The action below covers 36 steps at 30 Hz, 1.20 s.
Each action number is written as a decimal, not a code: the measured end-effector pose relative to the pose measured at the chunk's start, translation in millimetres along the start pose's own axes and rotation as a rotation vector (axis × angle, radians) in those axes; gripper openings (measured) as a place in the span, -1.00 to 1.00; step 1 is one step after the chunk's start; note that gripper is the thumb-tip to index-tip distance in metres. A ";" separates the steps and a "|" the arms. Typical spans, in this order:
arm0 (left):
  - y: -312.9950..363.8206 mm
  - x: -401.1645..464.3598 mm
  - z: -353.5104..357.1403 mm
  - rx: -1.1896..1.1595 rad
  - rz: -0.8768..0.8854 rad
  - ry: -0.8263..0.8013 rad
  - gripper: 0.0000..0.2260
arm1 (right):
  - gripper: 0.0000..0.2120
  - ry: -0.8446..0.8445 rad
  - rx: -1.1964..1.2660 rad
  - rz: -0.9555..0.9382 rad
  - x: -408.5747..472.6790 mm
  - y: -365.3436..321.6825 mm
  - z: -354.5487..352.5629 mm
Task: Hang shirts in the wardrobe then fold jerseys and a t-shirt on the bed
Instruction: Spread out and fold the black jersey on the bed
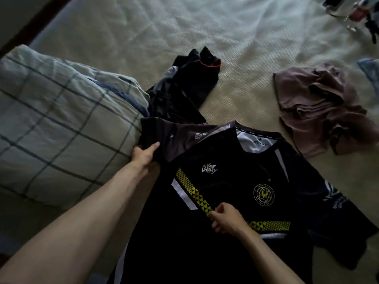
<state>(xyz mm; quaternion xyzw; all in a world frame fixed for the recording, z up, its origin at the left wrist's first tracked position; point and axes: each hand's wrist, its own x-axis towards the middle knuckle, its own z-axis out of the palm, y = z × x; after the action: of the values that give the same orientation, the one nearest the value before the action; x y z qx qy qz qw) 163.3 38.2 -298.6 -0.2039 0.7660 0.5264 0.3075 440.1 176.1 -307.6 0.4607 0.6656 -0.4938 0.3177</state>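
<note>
Black polyester jersey w/ yellow triangle band and round gold crest [235, 181] lies face-up on the cream textured bedspread [143, 48], spread mostly flat. That jersey is the landmark for everything below.

Left hand [144, 155] at the jersey's left shoulder: grip closed on the grey-brown sleeve [164, 138], thumb on top, fingers tucked under the fabric. Right hand [226, 219] at the jersey's lower chest: fingers curled, pinching fabric right on the yellow band. So both grips are holding cloth, neither is free.

Other items: crumpled black jersey w/ red-trimmed collar [190, 83] just beyond the landmark's left shoulder, appears to touch or overlap it. Mauve cotton t-shirt in a loose heap [320, 107] beyond its right shoulder, apart from it. Checked pale-blue duvet bundle [61, 119] hard against its left side.

Risks, as I judge them:
- Slick fabric. If the left hand folds the sleeve inward while the right only pinches one layer, the front panel prob slides over the back, giving a skewed fold.
- Duvet crowds the left side, so little room to lay the sleeve flat; edge may bunch.
- The other black jersey sits so close that a pull on the sleeve could drag it along.
- Right sleeve lies unheld at the far side, so a tug leftwards could crease it.
- Dim light, black on black: seams hard to line up.
</note>
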 end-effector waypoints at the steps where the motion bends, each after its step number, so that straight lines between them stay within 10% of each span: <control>1: 0.5 -0.8 1.6 -0.137 -0.043 -0.032 -0.41 | -0.80 0.000 0.004 0.000 0.8 0.1 -0.3; 18: 21.9 -35.3 -44.5 0.585 0.750 0.254 -0.77 | -0.60 0.182 0.093 -0.469 11.2 -126.3 34.5; 24: 51.7 -8.7 -48.9 0.646 0.500 0.107 -0.78 | -0.24 0.398 -0.197 -0.529 18.1 -166.1 50.2; 28: 59.0 -4.9 -53.9 0.540 0.536 0.031 -0.89 | -0.55 0.501 -0.477 -0.487 24.2 -182.9 54.4; 36: 58.6 -12.0 -54.4 0.172 0.292 -0.185 -0.89 | -0.82 0.406 0.059 -0.353 31.0 -175.6 35.0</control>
<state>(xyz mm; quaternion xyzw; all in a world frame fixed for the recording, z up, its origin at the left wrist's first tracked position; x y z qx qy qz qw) 120.8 8.6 -236.5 -0.0143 0.7980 0.5146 0.3134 264.6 136.8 -281.6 0.4363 0.7708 -0.4584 0.0732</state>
